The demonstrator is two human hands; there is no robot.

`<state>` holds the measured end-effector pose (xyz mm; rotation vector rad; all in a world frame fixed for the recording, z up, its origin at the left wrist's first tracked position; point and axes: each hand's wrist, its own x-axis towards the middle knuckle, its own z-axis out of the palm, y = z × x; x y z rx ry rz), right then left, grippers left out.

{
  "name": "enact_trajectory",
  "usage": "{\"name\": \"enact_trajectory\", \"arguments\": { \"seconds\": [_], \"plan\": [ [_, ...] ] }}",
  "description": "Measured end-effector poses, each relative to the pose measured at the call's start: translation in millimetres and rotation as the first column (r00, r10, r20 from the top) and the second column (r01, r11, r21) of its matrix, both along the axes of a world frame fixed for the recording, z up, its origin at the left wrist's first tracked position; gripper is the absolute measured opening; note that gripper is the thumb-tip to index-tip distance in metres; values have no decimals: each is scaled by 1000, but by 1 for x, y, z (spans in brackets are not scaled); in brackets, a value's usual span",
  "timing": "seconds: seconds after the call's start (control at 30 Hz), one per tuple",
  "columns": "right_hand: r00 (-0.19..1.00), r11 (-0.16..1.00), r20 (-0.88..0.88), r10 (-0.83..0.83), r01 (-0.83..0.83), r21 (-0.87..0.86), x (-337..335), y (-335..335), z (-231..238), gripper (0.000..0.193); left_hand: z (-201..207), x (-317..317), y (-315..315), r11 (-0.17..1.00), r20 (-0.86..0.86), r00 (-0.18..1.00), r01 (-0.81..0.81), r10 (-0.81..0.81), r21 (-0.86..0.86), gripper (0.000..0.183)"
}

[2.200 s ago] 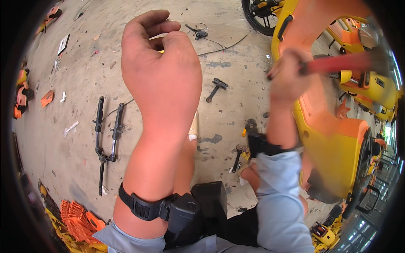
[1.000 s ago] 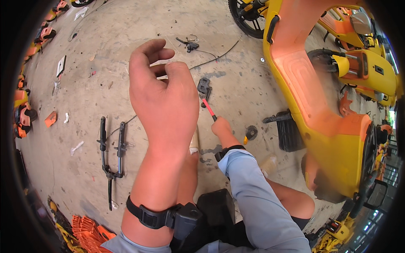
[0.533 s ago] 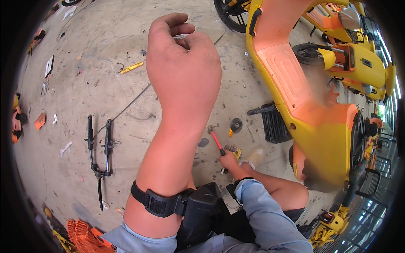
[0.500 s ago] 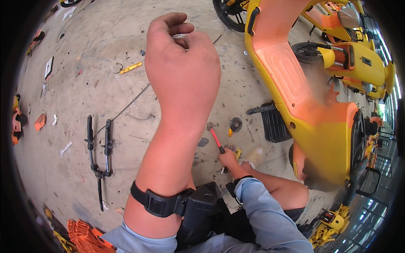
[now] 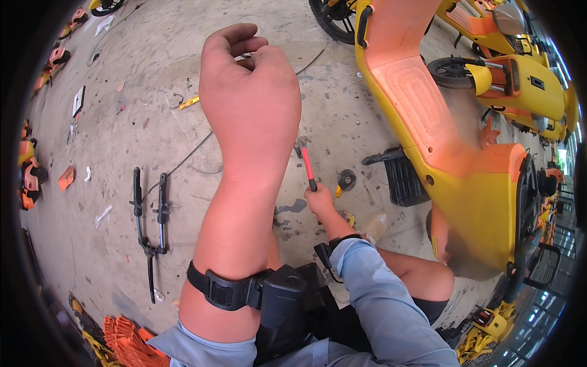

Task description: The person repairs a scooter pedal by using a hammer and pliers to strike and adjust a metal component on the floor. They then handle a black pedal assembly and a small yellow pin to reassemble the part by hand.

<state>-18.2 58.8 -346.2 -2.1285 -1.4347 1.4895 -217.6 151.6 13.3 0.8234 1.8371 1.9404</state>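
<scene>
My left hand [image 5: 251, 92] is raised large in front of me, back of the hand toward me. Its fingers are curled in, and what they hold, if anything, is hidden. Lower and to the right, my right hand [image 5: 320, 200] is closed around the black grip of a hammer [image 5: 307, 165] with a red shaft. The hammer's head points away from me over the concrete floor and is small and hard to make out. Beyond the right hand lies a round dark part with a yellow tab [image 5: 345, 180].
A yellow and orange scooter body [image 5: 422, 104] with a black pedal-like part [image 5: 405, 177] stands at the right. Another yellow scooter [image 5: 520, 85] is behind it. A black front fork [image 5: 150, 226] lies at the left. Orange panels [image 5: 125, 339] are piled at lower left.
My right hand has moved away from me and slightly left, carrying the hammer, which now points more straight ahead. My left hand has shifted slightly left, its fingers still curled.
</scene>
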Motion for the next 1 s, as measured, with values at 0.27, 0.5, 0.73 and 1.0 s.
{"name": "enact_trajectory", "arguments": {
  "seconds": [0.27, 0.5, 0.73, 1.0],
  "plan": [
    [980, 982, -174, -100, 69, -178, -19, -4, 32, 22, -1, -14, -8, 999, -43, 999, -30, 29, -24, 30],
    [990, 977, 14, 141, -142, 157, -17, 15, 14, 17, 1, -23, -13, 999, 23, 999, -45, 45, -12, 30],
    [947, 787, -214, 239, -60, 614, -71, 160, 255, 12, -1, -62, -26, 979, 46, 980, -194, 192, 59, 29],
    [666, 538, -595, 450, 330, 776, -120, 139, 353, 15, -7, -127, -85, 932, -141, 922, -361, 360, 19, 27]
  ]
}}
